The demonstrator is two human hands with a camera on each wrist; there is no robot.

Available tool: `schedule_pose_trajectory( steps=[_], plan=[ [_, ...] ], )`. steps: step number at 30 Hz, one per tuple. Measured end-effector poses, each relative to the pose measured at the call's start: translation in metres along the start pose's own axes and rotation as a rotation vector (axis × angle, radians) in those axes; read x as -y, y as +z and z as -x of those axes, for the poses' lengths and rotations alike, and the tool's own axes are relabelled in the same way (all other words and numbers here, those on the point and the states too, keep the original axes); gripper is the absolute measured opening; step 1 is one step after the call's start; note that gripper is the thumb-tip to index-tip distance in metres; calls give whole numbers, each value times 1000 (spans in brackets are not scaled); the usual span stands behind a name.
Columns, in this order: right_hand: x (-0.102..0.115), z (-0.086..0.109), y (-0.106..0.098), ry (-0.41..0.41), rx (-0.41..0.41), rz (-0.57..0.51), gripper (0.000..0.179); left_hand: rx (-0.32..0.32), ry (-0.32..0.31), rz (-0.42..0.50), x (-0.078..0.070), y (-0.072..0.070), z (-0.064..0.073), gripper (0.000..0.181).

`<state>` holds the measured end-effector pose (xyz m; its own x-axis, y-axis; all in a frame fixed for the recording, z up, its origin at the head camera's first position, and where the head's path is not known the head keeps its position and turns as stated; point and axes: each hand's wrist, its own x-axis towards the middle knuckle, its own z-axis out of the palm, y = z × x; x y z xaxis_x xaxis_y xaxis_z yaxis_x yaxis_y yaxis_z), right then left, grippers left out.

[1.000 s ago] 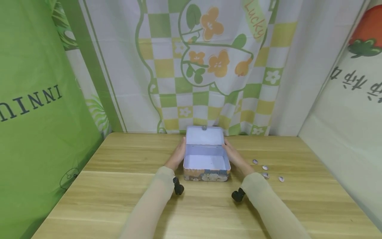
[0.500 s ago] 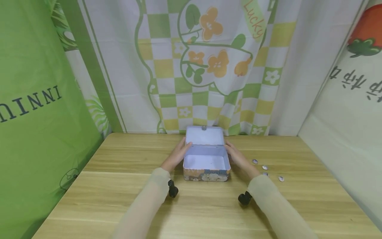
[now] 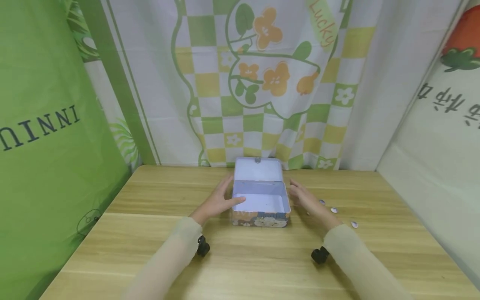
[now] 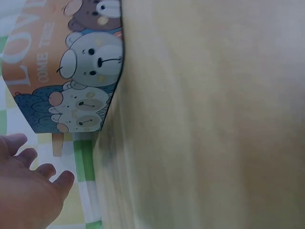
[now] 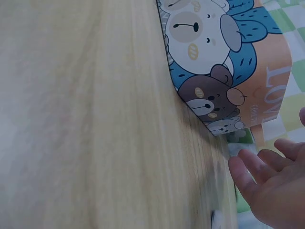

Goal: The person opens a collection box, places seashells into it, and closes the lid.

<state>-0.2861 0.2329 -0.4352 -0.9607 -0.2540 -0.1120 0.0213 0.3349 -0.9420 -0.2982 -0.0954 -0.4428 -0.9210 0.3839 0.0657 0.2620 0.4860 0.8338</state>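
Observation:
A tin box with cartoon bears on its walls stands in the middle of the table, lid raised and leaning back. Its pale inside looks bare. At the left of the box is my left hand, fingers extended and thumb over the near left rim in the head view. In the left wrist view its spread fingertips lie apart from the printed wall. My right hand hovers just off the right side, holding nothing. Loosely bent fingers show in the right wrist view, below the box corner.
Several small shell-like pieces lie to the right of the box, one of them near my right forearm and another farther right. A patterned curtain hangs behind the table. Cloth walls flank both sides.
Both hands have come off the sides of the tin box and drawn apart and back toward me. The box stays where it was, lid raised.

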Motion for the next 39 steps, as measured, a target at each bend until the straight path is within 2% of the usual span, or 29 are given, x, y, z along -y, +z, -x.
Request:
schedule_pose_trajectory(
  steps=[5, 8, 13, 20, 27, 39],
  plan=[
    [2, 8, -2, -11, 14, 23, 66, -10, 28, -58, -2, 3, 15, 105],
    [3, 13, -3, -25, 10, 33, 66, -19, 44, -60, -4, 6, 22, 108],
    [6, 21, -9, -29, 23, 58, 68, -17, 36, -41, -7, 10, 29, 108],
    [4, 35, -19, -36, -19, 196, 72, -13, 42, 0, -9, 12, 31, 103],
    [-3, 41, -31, -70, -67, 314, 61, -11, 67, -20, -8, 16, 32, 99],
    [-19, 42, -48, -66, -19, 382, 39, -8, 63, 6, -10, 17, 36, 94]
  ],
)
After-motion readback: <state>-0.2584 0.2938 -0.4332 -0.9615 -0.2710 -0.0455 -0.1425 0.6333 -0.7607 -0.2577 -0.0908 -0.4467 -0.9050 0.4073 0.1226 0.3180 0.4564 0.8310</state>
